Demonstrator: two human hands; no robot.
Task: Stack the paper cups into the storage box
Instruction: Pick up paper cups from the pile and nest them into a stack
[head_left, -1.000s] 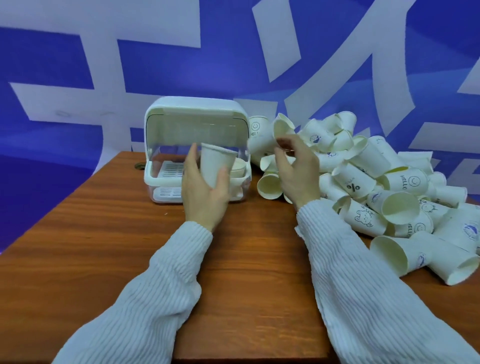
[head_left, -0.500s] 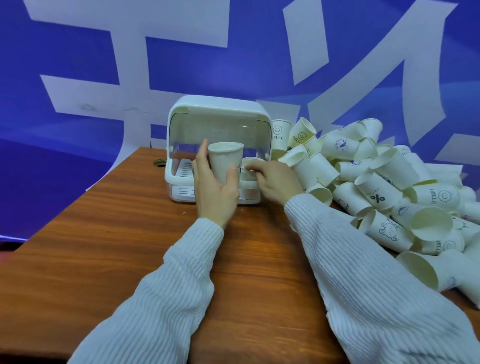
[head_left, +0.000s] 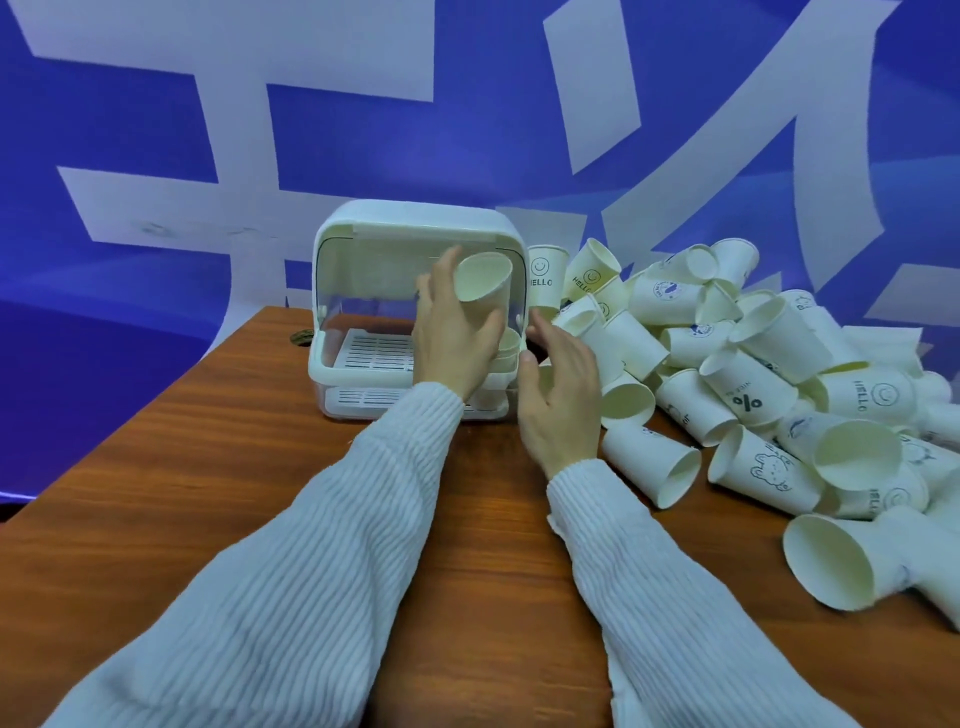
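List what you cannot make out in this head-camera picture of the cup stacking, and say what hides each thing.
- How many cups already sit in the storage box: the left hand and the held cup cover that corner.
- Print on the held cup: turned away.
- How far the cup pile runs: cut off by the right edge.
- Small logos on far cups: too small.
- What the right hand fingers touch: the hand hides it.

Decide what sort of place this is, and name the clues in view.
Probably a staged demonstration or recording area, not a kitchen: a blue printed backdrop fills the wall, and a bare wooden table holds only a storage box and a heap of paper cups.
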